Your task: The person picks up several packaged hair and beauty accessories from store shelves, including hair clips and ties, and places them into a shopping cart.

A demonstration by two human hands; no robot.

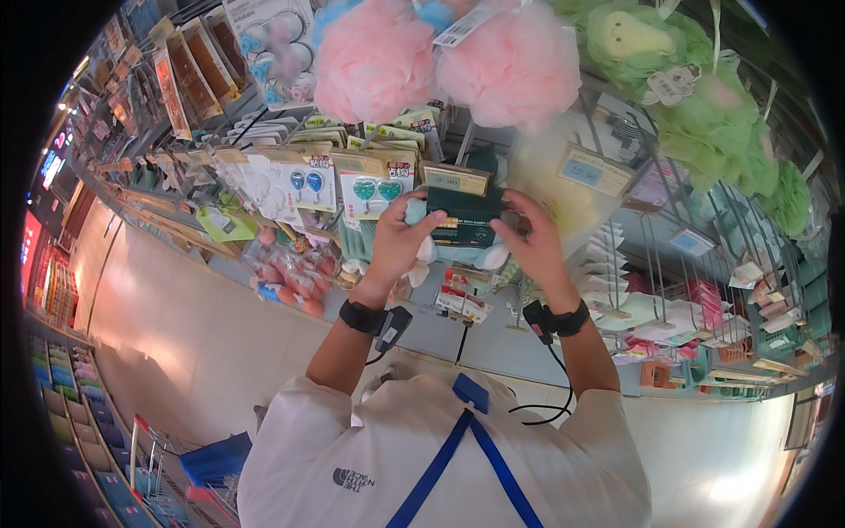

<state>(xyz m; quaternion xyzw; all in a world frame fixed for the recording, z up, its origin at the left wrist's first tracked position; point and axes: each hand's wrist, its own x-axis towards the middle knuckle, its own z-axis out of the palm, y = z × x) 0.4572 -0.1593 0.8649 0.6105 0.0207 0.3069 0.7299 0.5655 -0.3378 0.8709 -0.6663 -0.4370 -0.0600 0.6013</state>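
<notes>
Both hands hold one packaged item, a soft pale-green and white fabric thing with a dark green card sleeve that bears writing. My left hand grips its left end, thumb on the front of the card. At the right end, my right hand has its thumb near the card's edge and its fingers behind. A price tag holder stands just above the card. Two pink mesh bath puffs hang beyond the hands, and carded hooks with green heart shapes hang to the left.
Green mesh puffs hang at the upper right, over metal display pegs with packets. Combs in packs hang at the upper left. A shopping cart stands on the floor at the lower left, beside shelves of folded textiles.
</notes>
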